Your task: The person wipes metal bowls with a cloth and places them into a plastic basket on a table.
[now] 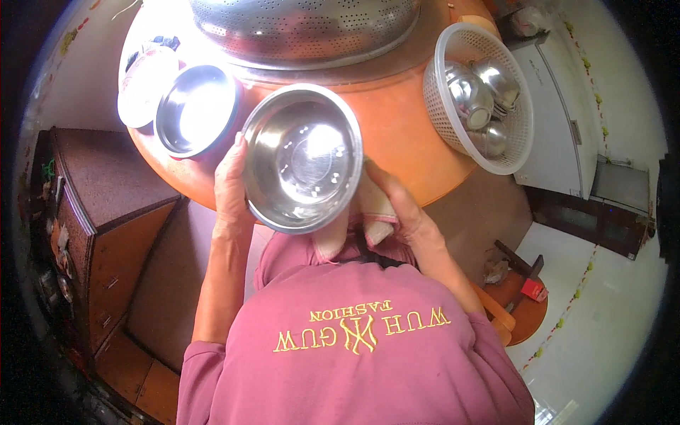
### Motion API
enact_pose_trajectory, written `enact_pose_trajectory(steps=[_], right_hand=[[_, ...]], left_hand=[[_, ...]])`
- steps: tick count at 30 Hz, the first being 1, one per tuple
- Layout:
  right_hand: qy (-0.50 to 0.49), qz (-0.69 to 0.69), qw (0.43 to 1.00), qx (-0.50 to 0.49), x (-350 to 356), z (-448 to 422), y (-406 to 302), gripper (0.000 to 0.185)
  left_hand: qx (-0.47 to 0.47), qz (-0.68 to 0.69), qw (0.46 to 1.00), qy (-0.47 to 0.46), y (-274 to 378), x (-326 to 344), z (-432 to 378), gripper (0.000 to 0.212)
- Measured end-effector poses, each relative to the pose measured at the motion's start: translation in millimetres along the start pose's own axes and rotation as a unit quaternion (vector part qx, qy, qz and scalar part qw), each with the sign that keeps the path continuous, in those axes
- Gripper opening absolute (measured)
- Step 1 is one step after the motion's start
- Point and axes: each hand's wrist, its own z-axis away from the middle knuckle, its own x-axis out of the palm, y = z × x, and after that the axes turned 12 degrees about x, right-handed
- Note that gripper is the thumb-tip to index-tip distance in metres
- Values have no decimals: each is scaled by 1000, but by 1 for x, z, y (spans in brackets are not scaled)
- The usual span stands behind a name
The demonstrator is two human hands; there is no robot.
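Note:
A round stainless steel bowl [305,159] is tilted towards me above the table's near edge, its shiny inside facing up. My left hand [232,183] grips its left rim, thumb up along the side. On the other side, my right hand [401,204] holds a cream cloth with a pink edge [378,212] against the bowl's outer right wall. The bowl hides some of the fingers. Just left of it, a second steel bowl [196,111] rests on the orange round table [396,127].
At the right of the table, a white plastic basket [435,101] contains several small metal bowls [470,98]. A large perforated steel colander [308,32] stands at the back. Far left lies a pale plate-like item [146,87]. A brown cabinet [114,175] stands left, a stool [523,313] right.

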Motion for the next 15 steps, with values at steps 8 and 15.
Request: enact_pose_trajectory(steps=[8, 15], right_hand=[[99, 158, 974, -127, -41, -2, -13, 48], [197, 426, 858, -209, -40, -5, -16, 69]], left_hand=[[-76, 102, 992, 9, 5, -17, 2, 40], [-94, 97, 991, 14, 0, -18, 5, 42]])
